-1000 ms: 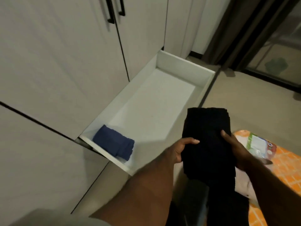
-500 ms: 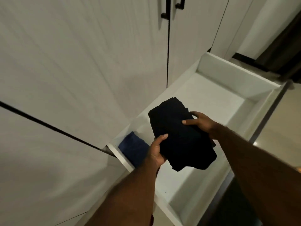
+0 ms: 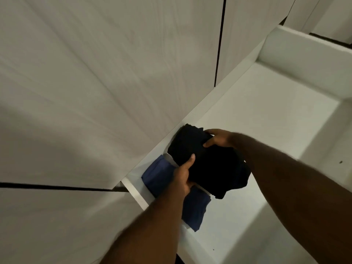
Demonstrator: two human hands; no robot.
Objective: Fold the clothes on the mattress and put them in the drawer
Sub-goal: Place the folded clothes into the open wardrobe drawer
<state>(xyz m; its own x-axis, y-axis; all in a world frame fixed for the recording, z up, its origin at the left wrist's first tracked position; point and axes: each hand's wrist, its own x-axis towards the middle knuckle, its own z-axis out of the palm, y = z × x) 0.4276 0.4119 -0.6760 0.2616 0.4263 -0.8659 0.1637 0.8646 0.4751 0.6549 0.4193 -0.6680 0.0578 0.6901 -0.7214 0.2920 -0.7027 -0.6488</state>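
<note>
Head view: your left hand and right hand grip the black fold low over the drawer, blue fold just beneath; release remains.

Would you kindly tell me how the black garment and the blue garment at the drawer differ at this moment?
The black garment is black, the blue garment dark blue. The black garment is gripped by the left hand and the right hand; the blue garment lies ungripped in a corner of the drawer. The black garment looks bulkier than the blue garment. Both are folded.
</note>
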